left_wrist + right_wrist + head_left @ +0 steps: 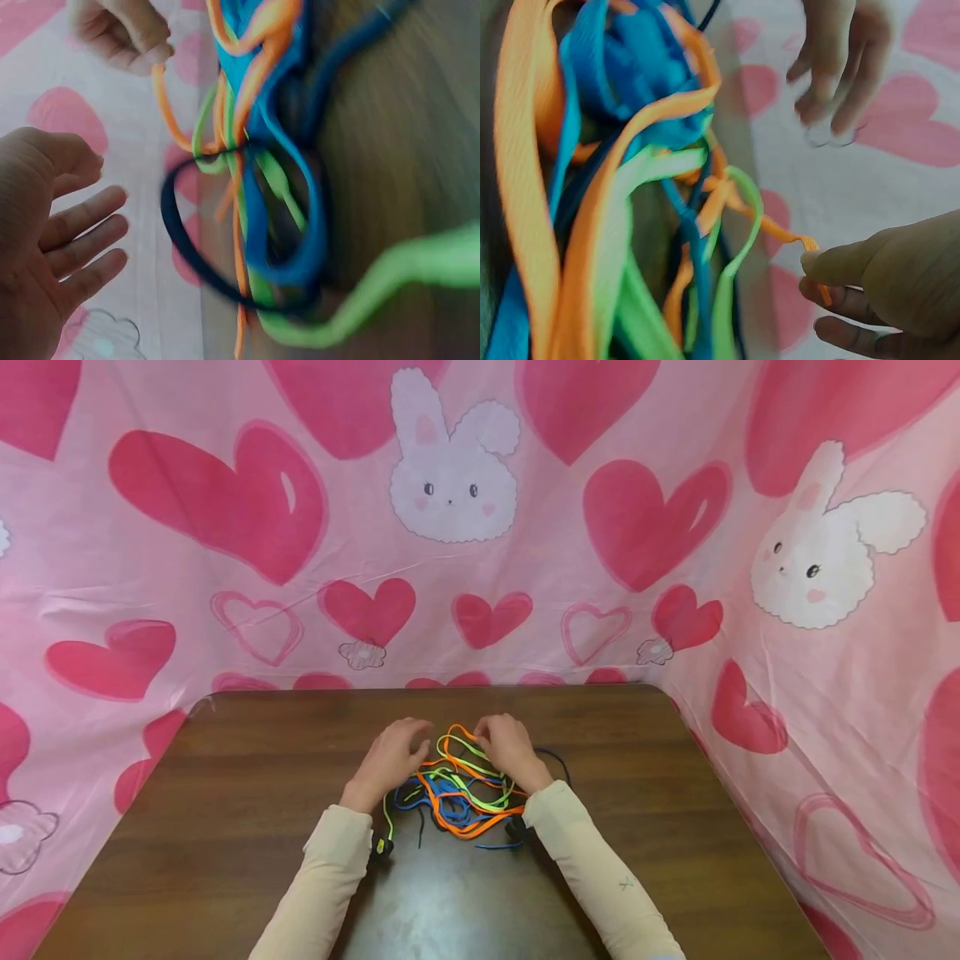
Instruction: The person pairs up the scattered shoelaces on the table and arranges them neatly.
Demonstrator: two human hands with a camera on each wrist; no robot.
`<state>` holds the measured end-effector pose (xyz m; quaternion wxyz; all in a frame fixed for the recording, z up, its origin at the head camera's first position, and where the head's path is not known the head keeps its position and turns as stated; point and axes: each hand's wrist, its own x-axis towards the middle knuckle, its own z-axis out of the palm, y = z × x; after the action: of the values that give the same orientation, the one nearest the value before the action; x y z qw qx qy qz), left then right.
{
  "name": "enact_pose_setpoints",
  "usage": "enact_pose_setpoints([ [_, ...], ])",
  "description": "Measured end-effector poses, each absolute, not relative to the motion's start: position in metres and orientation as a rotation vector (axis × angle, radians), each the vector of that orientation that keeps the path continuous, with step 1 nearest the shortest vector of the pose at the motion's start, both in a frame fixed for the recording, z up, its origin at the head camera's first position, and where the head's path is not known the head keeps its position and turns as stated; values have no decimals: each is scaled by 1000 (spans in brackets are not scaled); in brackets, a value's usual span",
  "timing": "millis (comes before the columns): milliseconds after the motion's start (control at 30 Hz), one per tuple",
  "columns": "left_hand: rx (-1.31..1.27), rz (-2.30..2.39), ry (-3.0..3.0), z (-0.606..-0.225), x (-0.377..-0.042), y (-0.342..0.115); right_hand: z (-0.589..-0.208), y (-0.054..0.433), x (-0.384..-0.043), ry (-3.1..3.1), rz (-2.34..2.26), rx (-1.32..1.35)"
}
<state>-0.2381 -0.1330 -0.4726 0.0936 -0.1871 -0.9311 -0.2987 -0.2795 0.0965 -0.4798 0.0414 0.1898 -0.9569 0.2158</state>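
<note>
A tangle of flat shoelaces lies on the table between the two hands. My right hand (513, 752) pinches the end of an orange lace (776, 231) between thumb and fingers, and the lace runs back into the pile. At the tangle's left side, my left hand (390, 756) is held with fingers parted and nothing between them, clear in the left wrist view. A green lace (613, 225) and a bunched blue lace (649, 71) cross the orange one. A dark navy lace (180, 225) makes a loop at the pile's edge.
The brown wooden table (225, 827) carries the pile near its middle. A small black piece (381, 846) sits beside the left wrist, and another dark piece (515, 828) lies by the right cuff. A pink cloth (465, 568) with hearts and rabbits hangs behind the table.
</note>
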Motion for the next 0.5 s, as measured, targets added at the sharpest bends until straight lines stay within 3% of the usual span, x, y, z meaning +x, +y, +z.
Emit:
enact_pose_setpoints([
  [500,-620,-1194,-2501,-476,-238,-93,-429,91,-234,-2775,984,703],
])
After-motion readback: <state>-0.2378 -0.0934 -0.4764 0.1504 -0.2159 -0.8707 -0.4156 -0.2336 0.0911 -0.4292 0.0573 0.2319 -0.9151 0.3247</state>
